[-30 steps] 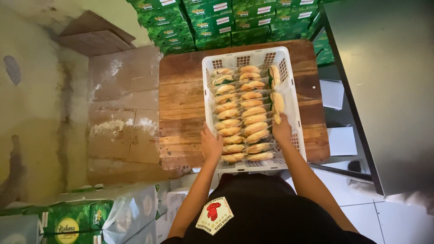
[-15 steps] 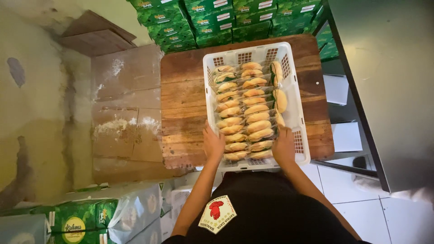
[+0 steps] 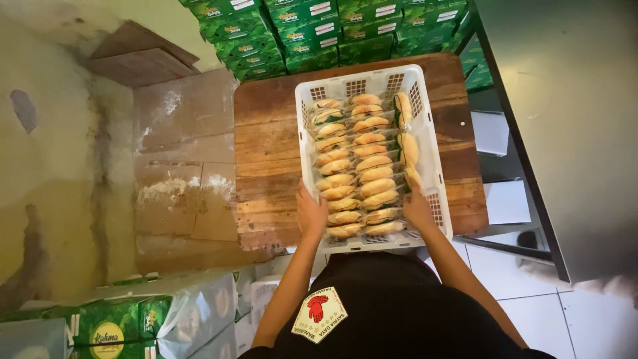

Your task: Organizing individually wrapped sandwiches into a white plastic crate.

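Crate (image 3: 425, 143) of wrapped buns (image 3: 355, 166) gripped between both hands' fingers (image 3: 307, 199).

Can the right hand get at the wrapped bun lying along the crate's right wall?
Probably yes. The right hand rests inside the white plastic crate, just below that golden wrapped bun; nothing covers it.

Crate (image 3: 425, 126): white perforated plastic, smooth. Buns (image 3: 362, 166) sit in clear glossy wrap. Table (image 3: 266, 153) is worn, grainy wood, matt. Flattened cardboard (image 3: 179, 179) looks rough, dusty. Green boxes (image 3: 299, 26): printed card.
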